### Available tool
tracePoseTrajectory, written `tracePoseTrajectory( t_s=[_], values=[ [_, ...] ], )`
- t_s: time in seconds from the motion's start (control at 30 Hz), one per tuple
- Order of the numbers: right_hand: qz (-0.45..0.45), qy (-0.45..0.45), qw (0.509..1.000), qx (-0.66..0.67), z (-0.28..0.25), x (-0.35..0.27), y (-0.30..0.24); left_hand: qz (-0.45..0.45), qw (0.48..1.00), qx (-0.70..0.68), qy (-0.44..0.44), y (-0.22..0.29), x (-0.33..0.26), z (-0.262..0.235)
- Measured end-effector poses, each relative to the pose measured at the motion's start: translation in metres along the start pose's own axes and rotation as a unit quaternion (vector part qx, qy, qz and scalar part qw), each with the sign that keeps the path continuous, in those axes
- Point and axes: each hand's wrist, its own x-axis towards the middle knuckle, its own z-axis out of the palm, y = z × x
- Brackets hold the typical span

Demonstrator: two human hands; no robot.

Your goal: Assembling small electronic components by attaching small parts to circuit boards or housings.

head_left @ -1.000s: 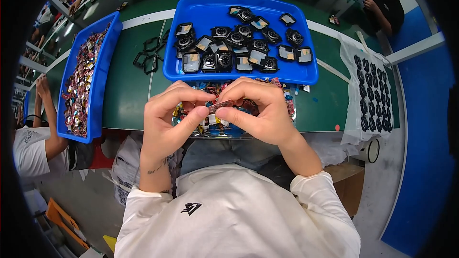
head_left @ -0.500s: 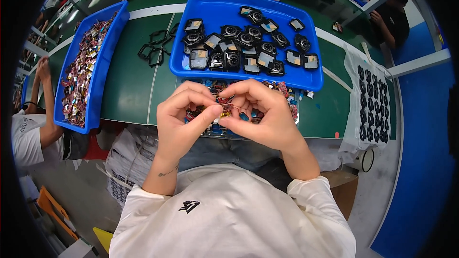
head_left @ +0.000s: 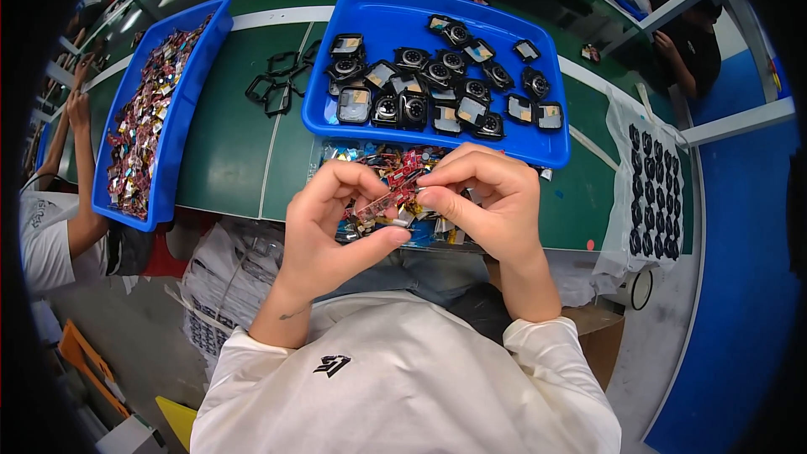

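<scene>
My left hand [head_left: 329, 231] is curled around a small reddish circuit board [head_left: 380, 205], its thumb pointing right below the piece. My right hand [head_left: 496, 210] is closed in a pinch by the upper right end of that board; the tiny thing at its fingertips is too small to make out. Beneath both hands lies a heap of small red, gold and blue electronic parts [head_left: 403, 161], partly hidden by the fingers. Just beyond stands a blue tray [head_left: 395, 13] with several black watch cases [head_left: 438, 73] on its floor.
At left a long blue bin [head_left: 179, 118] is filled with small circuit parts. Black frames [head_left: 278, 99] lie between it and the tray. On the right, a white sheet [head_left: 620, 130] carries rows of black pieces. Other people work at the far left and far right.
My hands have moved apart slightly, the right one to the right. My left thumb has come away from the right fingertips, and more of the reddish board and the heap shows.
</scene>
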Motion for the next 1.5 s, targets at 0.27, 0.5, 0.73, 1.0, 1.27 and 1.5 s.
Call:
tracePoseTrajectory(
  t_s=[0.27,0.5,0.73,1.0,1.27,1.5],
  values=[
    [0.080,-0.039,0.991,0.096,-0.005,-0.002,0.000,0.041,0.975,0.209,-0.066,0.000,0.005,-0.008],
    [0.148,-0.064,0.959,0.235,-0.005,-0.004,-0.007,0.017,0.996,0.069,-0.056,-0.004,0.004,-0.009],
    [0.157,-0.046,0.953,0.254,0.001,-0.007,-0.001,-0.003,0.998,0.042,-0.046,-0.007,0.005,-0.008],
    [0.186,-0.046,0.940,0.283,0.001,-0.005,-0.001,-0.056,0.997,0.012,-0.043,-0.008,0.005,-0.006],
    [0.011,0.009,0.988,-0.154,-0.015,-0.004,-0.007,-0.014,0.999,-0.024,-0.033,-0.011,0.005,-0.016],
    [-0.073,0.117,0.843,-0.520,-0.055,0.027,0.009,-0.027,0.999,-0.019,-0.031,-0.005,0.008,-0.012]
  ],
)
